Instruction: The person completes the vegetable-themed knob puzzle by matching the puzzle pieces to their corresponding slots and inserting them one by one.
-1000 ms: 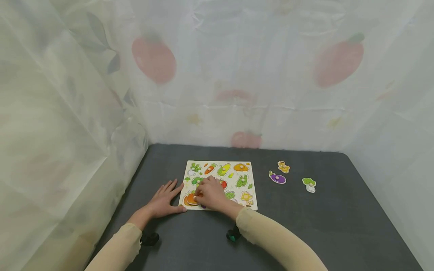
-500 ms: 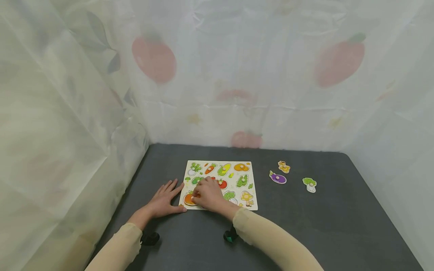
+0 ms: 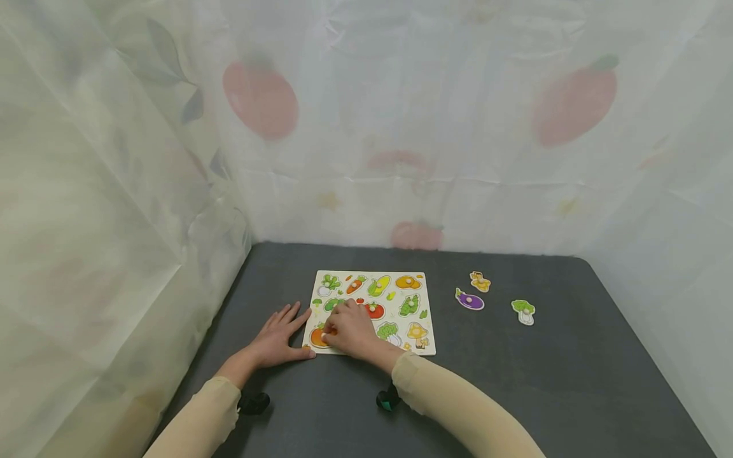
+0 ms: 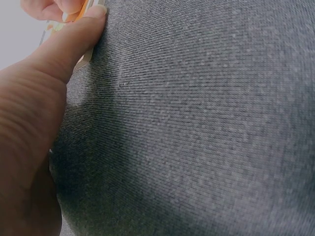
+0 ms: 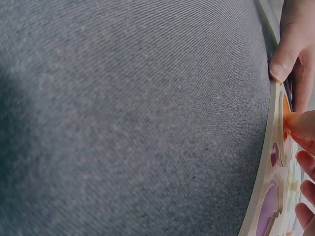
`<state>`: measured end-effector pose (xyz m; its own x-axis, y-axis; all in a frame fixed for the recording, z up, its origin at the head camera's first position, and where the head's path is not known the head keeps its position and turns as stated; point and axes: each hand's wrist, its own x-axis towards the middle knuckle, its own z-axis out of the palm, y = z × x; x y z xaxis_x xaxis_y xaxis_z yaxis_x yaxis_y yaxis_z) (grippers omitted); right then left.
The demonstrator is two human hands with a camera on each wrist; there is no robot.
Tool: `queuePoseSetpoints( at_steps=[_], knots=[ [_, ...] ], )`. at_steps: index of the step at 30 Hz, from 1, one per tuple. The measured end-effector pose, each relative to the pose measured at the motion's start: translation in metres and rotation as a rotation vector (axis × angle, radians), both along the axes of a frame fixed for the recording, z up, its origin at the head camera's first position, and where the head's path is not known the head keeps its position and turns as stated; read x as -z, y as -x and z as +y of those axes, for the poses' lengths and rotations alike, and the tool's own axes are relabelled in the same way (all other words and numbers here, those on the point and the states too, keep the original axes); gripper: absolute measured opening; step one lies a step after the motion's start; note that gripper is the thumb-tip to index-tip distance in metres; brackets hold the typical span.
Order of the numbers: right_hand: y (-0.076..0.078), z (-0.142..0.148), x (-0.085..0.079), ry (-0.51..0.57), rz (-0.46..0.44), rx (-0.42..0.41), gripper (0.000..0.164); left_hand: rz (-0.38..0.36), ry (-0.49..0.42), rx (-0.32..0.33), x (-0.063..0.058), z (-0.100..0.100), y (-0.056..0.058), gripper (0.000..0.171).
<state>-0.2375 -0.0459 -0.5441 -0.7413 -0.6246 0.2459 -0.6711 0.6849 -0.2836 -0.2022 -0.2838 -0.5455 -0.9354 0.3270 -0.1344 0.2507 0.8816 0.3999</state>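
Observation:
The white vegetable puzzle board (image 3: 402,323) lies on the dark table. At its lower left corner, the thumb and fingers of my right hand (image 3: 355,329) pinch an orange pumpkin piece (image 3: 318,338), partly covered by the hand. My left hand (image 3: 276,341) rests spread at the board's left side, its thumb at the front corner. In the right wrist view, fingertips meet the pumpkin piece (image 5: 285,109) and a purple eggplant-shaped recess (image 5: 268,209) shows nearby. A tomato piece (image 3: 375,311) sits just beyond the right hand.
Right of the board lie three loose pieces: a purple eggplant (image 3: 470,300), a yellow-brown piece (image 3: 480,282) and a green-and-white leafy vegetable (image 3: 523,312). Printed white sheets (image 3: 458,127) hang behind the table and along both sides.
The right hand has shifted slightly left with the pumpkin piece, which now lies nearer its place at the board's lower left; more of the tomato shows. The left hand stays put.

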Motion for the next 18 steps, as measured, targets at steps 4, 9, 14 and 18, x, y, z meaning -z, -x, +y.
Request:
queuePoseSetpoints(
  at_steps=[4,9,14,18],
  knots=[
    [-0.0004,-0.0003,-0.0004,0.005,-0.005,-0.005,0.013,0.003,0.000,0.002,0.0003,-0.0009,0.0000,0.108],
    [-0.0009,-0.0002,0.0001,0.003,-0.006,-0.007,0.013,-0.001,-0.005,0.006,0.0005,-0.0008,-0.0001,0.107],
    [-0.0009,-0.0006,0.0009,0.006,0.006,-0.003,0.013,0.012,-0.029,0.012,0.0036,-0.0010,0.0006,0.106],
    [-0.0008,-0.0010,0.0015,0.000,0.010,0.001,0.014,0.029,-0.047,0.018,0.0075,-0.0021,0.0000,0.106]
  ],
)
